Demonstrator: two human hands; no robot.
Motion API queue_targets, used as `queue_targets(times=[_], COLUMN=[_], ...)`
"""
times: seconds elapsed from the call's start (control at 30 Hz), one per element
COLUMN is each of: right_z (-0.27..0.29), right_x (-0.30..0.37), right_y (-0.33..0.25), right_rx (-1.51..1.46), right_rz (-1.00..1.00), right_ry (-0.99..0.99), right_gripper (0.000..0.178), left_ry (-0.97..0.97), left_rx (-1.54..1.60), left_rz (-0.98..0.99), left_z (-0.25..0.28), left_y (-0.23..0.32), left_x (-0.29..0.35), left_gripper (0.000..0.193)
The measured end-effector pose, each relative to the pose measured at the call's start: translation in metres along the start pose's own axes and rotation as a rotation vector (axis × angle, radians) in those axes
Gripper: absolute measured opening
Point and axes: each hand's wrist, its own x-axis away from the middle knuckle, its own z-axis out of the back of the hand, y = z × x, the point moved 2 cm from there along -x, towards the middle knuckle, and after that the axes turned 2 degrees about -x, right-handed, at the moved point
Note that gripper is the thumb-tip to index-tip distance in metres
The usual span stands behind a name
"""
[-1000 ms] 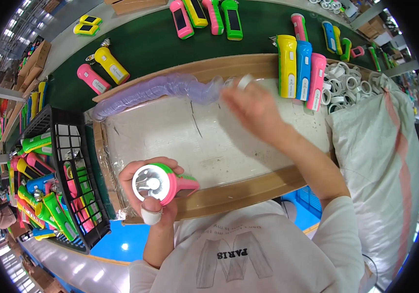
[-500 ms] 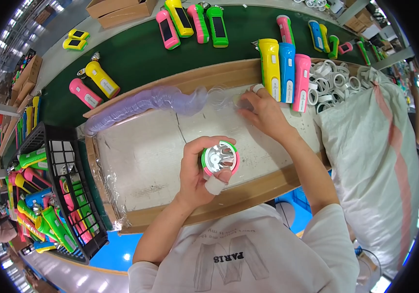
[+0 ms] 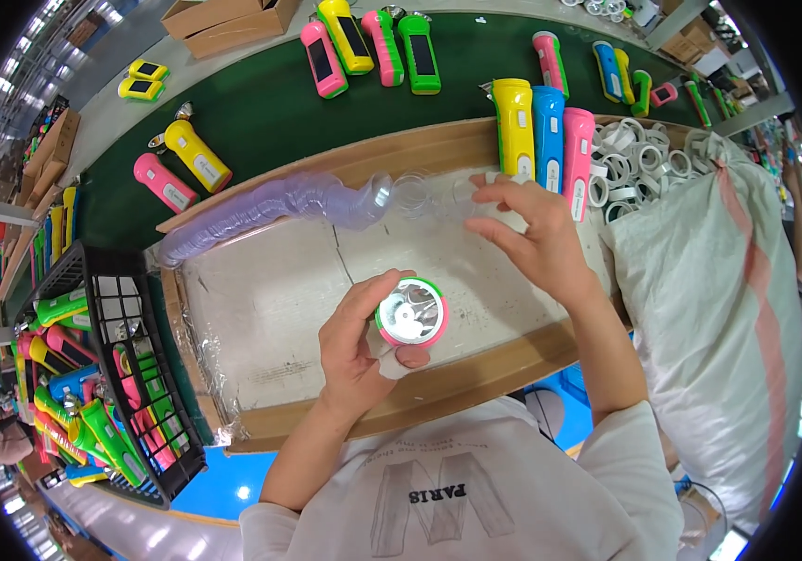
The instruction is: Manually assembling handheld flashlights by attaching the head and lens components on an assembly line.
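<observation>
In my left hand (image 3: 350,341) is a pink and green flashlight, held upright with its head toward me. Its shiny silver reflector (image 3: 411,311) sits inside a white ring; the body is mostly hidden below. White tape wraps the thumb. My right hand (image 3: 537,229) is over the far right of the tray, with a thin clear lens disc (image 3: 463,197) between thumb and index finger; its outline is faint. Beside it lie a few loose clear discs (image 3: 410,194). A long row of stacked, purplish clear lenses (image 3: 275,201) runs along the tray's far side.
The shallow cardboard tray (image 3: 279,346) lies before me. Upright yellow, blue and pink flashlights (image 3: 548,140) stand near a pile of white rings (image 3: 639,159). A woven sack (image 3: 709,327) is at right, a black crate (image 3: 139,374) of flashlights at left. More flashlights lie on the green belt (image 3: 270,112).
My right hand has drawn back to the right from the loose discs, its fingers lifted. My left hand has shifted slightly left and nearer with the flashlight, whose reflector now faces up more squarely.
</observation>
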Motion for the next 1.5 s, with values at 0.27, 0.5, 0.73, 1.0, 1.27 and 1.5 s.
queue_targets(times=[0.27, 0.5, 0.73, 1.0, 1.27, 1.5], right_z=[-0.002, -0.011, -0.01, -0.01, -0.002, -0.01], right_x=[0.027, 0.038, 0.041, 0.043, 0.038, 0.04], right_y=[-0.082, -0.085, -0.084, -0.084, -0.096, -0.094], right_rx=[-0.317, -0.446, -0.652, -0.458, -0.547, -0.607], right_rz=[0.331, 0.216, 0.169, 0.201, 0.238, 0.165], right_ry=[-0.114, -0.094, -0.026, -0.047, -0.144, -0.078], right_gripper=[0.039, 0.037, 0.035, 0.038, 0.041, 0.036], left_ry=[-0.063, -0.044, 0.015, -0.056, -0.068, -0.093], left_rx=[-0.09, 0.23, -0.033, -0.562, -0.276, -0.083], left_rz=[0.101, 0.015, 0.048, -0.227, -0.024, -0.017], left_z=[-0.003, 0.0, 0.007, 0.006, 0.009, 0.005], left_y=[0.026, 0.01, 0.007, 0.035, 0.033, 0.026], left_x=[0.0, 0.013, 0.017, 0.007, 0.005, 0.008], left_gripper=[0.061, 0.057, 0.061, 0.058, 0.053, 0.054])
